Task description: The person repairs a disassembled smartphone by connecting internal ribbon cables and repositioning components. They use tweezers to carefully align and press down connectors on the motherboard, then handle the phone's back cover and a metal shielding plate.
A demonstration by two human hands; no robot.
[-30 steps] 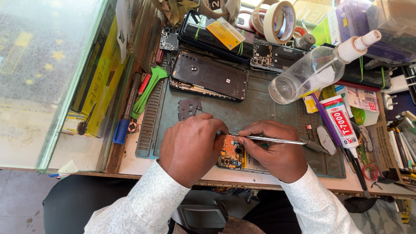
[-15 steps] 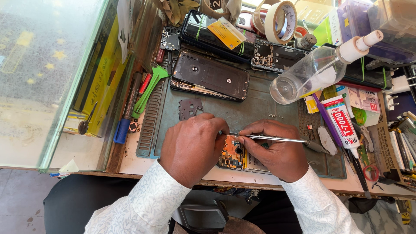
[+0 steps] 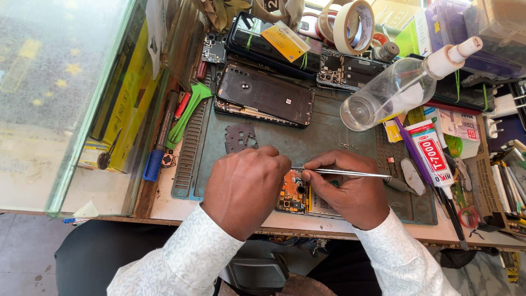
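At the near edge of the worktop [image 3: 164, 205], on the grey-green rubber repair mat [image 3: 323, 137], lay the opened phone with its orange and gold circuit board exposed [image 3: 293, 194], and both hands were on it. The left hand [image 3: 244, 189] covered the left part of the phone, its fingers curled down and pressing the body to keep it steady; how exactly they met under the knuckles could not be seen. The right hand [image 3: 350, 189] had its fingers clamped together on the thin silver metal tweezers [image 3: 342, 173], which lay almost level, with the tip pointing left, over the board. The board looked light, stiff and fragile, with very small parts, so I judge it should be held only by the outer frame and touched with the tool tip gently. The tweezers were smooth and thin and would probably slip if the hold were loose. Room for moving was small: the phone was just beside the near edge, so a push toward the body could drop it off. Behind it lay a small grey perforated metal plate [image 3: 241, 137] and a dark phone back cover [image 3: 266, 94]; toward the right edge were a clear plastic bottle lying on its side [image 3: 394, 93] and a white glue tube with a red label [image 3: 433, 159].
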